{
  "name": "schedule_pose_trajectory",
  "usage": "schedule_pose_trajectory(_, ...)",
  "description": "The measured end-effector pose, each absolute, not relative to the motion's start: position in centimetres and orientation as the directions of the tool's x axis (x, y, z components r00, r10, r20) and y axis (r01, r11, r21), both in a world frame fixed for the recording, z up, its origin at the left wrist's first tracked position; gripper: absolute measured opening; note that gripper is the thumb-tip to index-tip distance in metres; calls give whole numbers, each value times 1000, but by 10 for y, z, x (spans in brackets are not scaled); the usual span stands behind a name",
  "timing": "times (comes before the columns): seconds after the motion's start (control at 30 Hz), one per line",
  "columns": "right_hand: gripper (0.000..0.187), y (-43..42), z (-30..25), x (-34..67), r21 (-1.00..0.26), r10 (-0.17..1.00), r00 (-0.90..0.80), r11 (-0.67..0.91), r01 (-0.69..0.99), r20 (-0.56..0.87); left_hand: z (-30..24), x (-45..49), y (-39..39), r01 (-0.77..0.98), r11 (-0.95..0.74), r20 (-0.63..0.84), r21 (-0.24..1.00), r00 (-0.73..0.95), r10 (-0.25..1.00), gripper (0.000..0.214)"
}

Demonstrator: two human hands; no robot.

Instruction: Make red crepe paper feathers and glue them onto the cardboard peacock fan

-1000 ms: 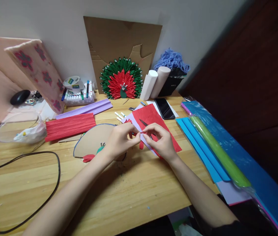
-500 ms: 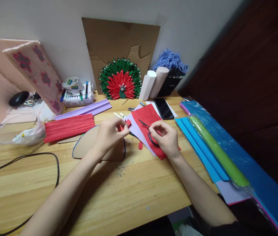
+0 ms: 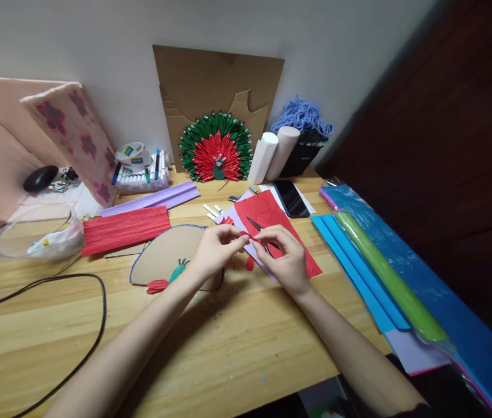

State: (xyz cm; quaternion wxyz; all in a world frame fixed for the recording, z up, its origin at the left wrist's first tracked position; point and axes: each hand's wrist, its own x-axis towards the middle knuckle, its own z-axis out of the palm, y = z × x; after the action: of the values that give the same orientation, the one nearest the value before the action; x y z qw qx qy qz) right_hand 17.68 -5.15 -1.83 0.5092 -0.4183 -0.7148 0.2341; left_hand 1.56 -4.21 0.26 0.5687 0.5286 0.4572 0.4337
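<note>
My left hand [image 3: 220,247] and my right hand [image 3: 284,256] meet over the table, fingertips pinched together. Between them is a small piece of red crepe paper [image 3: 246,233], partly hidden by the fingers. A pair of dark-handled scissors [image 3: 253,223] appears to lie on a red crepe paper sheet [image 3: 264,206], its handles partly covered by my right hand. Beneath my left forearm lies a rounded cardboard piece [image 3: 159,255] with blue edging. On it are a green peacock body [image 3: 177,271] and a red paper petal [image 3: 158,286]. A red scrap [image 3: 250,264] rests beside the sheet.
A finished green and red peacock [image 3: 215,148] leans on a cardboard panel [image 3: 217,81] at the back. Folded red crepe paper [image 3: 126,229] and a marker box [image 3: 141,174] lie left. A phone [image 3: 292,198] and wrapped green roll [image 3: 391,276] are right.
My left hand has moved right, toward my right hand, uncovering the peacock body on the cardboard. My right hand has come off the scissors, and both now pinch a red paper piece.
</note>
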Motion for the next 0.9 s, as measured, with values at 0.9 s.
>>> schedule_pose_trajectory(0.9, 3, -49, -23, 177, -879, 927, -185, 369, 301, 326, 0, 12, -47, 364, -225, 131, 904, 264, 956, 16)
